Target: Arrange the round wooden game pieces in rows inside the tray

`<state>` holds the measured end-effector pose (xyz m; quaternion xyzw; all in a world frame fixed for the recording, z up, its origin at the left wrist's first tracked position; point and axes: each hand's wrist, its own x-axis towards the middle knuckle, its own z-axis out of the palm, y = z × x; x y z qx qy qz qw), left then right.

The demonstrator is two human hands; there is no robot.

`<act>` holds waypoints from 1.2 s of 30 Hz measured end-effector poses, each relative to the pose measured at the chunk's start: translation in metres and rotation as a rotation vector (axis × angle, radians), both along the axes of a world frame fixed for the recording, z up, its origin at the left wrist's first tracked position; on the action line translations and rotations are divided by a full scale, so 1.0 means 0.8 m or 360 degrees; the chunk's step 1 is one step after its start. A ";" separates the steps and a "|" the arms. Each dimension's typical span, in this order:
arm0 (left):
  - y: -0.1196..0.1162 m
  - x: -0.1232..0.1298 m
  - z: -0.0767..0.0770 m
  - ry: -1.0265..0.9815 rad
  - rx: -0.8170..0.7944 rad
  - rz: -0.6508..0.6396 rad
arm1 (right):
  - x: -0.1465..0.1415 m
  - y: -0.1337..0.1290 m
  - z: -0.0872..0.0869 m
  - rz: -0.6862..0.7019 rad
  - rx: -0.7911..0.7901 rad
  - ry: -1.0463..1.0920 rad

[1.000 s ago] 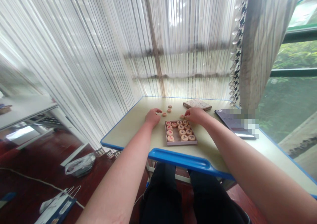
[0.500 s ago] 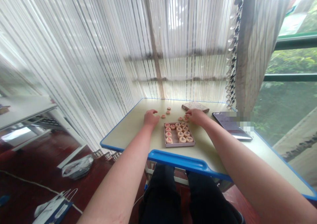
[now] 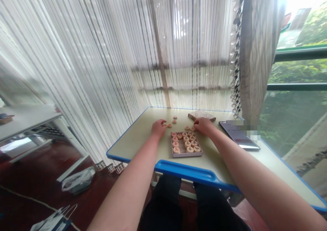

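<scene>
A shallow open box (image 3: 181,145) of round wooden Chinese chess pieces lies on the table, red-marked ones along its left side and dark-marked ones on the right. Beyond the box's left corner is my left hand (image 3: 158,128), thumb and fingers apart, close to a loose piece (image 3: 169,125). Two more loose pieces (image 3: 174,121) lie just past that one. My right hand (image 3: 203,125) is beyond the box's right corner, its fingers closed down at a Chinese chess piece (image 3: 192,128). Another piece (image 3: 187,128) lies left of it; the palm side is hidden.
The patterned box lid (image 3: 201,115) lies behind my right hand. A dark tablet (image 3: 237,135) rests on the table's right side. A blue pen tray (image 3: 185,169) runs along the front edge of the table (image 3: 138,139). Curtains (image 3: 189,74) hang behind.
The view has tilted, so the table sits slightly lower. My right fingertips have come down from above the loose pieces to the one beside them. The pieces in the box look the same.
</scene>
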<state>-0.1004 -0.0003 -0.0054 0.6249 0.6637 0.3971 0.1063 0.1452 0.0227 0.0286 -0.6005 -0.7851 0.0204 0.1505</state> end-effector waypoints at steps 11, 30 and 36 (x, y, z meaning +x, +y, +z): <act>-0.003 -0.002 0.001 0.0106 0.0033 0.0114 | -0.012 -0.015 0.009 0.0202 0.0137 0.0206; -0.008 0.001 0.008 0.0108 -0.0026 0.0193 | -0.060 -0.055 0.014 0.0876 0.0040 0.0106; -0.004 0.002 0.008 0.0049 -0.0021 0.0222 | -0.061 -0.061 0.019 0.0807 -0.0032 0.0105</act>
